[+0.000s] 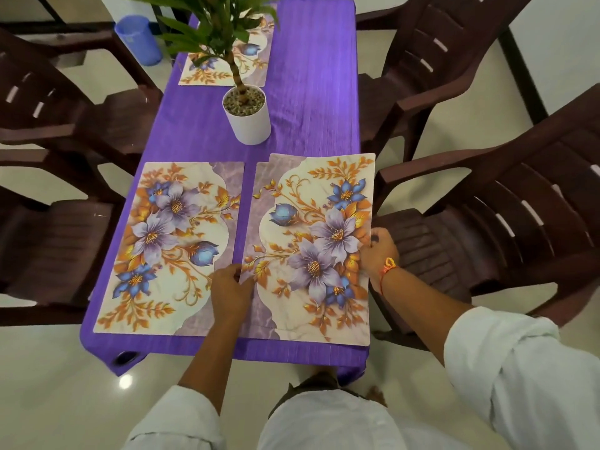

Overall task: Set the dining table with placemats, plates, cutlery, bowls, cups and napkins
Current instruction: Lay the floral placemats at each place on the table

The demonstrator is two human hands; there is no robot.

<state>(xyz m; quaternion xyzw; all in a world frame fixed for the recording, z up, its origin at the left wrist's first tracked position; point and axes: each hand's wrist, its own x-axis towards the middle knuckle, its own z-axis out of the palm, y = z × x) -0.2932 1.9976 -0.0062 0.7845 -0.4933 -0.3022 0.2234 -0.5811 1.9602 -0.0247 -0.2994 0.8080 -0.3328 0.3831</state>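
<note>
A: Where is the right mat (311,222) found relative to the grips?

B: It is spanned between them. Its inner long edge is pinched by the left grip (230,287), and its outer long edge is clasped by the right grip (378,251). Both holds are taken on the near half, so most of the mat lies ahead of the grips.

A: How is its long axis laid?

B: It is run straight away from the grips, along the length of the surface (311,92). It is roughly parallel to the left mat (168,241), which is seen just left of the left grip, with a narrow purple strip showing between.

A: How far are the grips closed?

B: Both are clenched on the mat. At the left grip the thumb is set on top and the fingers are curled at the edge; whether they are tucked under cannot be told. At the right grip the fingers are curled over the outer edge, which is seen to overhang the surface slightly, just beside a chair (431,241).

A: What is the coming move judged to turn on?

B: That overhang. A small shift toward the left grip is probably called for, without the strip being closed onto the left mat. Neither grip is nearer; both are on the mat.

A: What else is set?

B: A far mat (194,77) is laid well beyond the grips, past the pot (250,125). No plates, cutlery, bowls, cups or napkins are seen, so the task is judged early.
</note>
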